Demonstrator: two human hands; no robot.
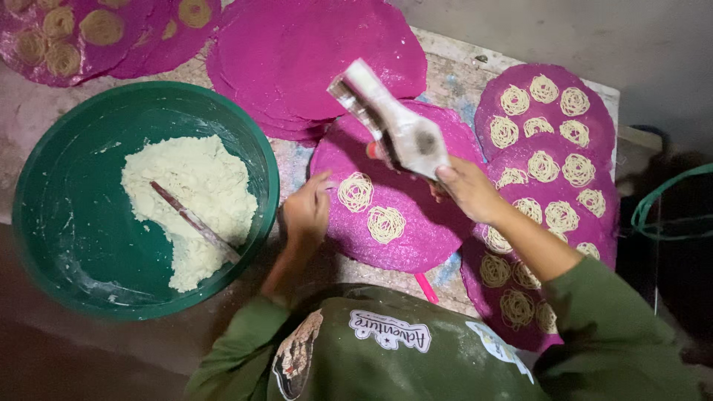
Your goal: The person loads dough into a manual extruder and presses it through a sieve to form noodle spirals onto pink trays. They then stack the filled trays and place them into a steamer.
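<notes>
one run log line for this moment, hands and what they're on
right hand: grips noodle press above pink mat | left hand: rests on mat edge | two noodle coils on mat | green basin: dough

Green basin [44,223]: plastic, smooth, slight sheen, dusted with pale flour along its wall. Dough [197,197] inside it: crumbly, matt, off-white. Stick [194,221] lying across the dough: dark, flour-smeared; material unclear.

Magenta round mat [423,223] right of the basin: matt, finely textured, looks woven or plastic. Noodle coils [386,223] on it: thin pale strands, dull.

Press [397,126] above that mat, in the right hand [468,189]: pale, hard, dough-crusted, somewhat blurred. Left hand [306,212] touches the mat's edge.

Desk [453,74] behind the mat: rough, worn, stained, floury.

Sleeves [609,327]: green cloth, matt.
</notes>
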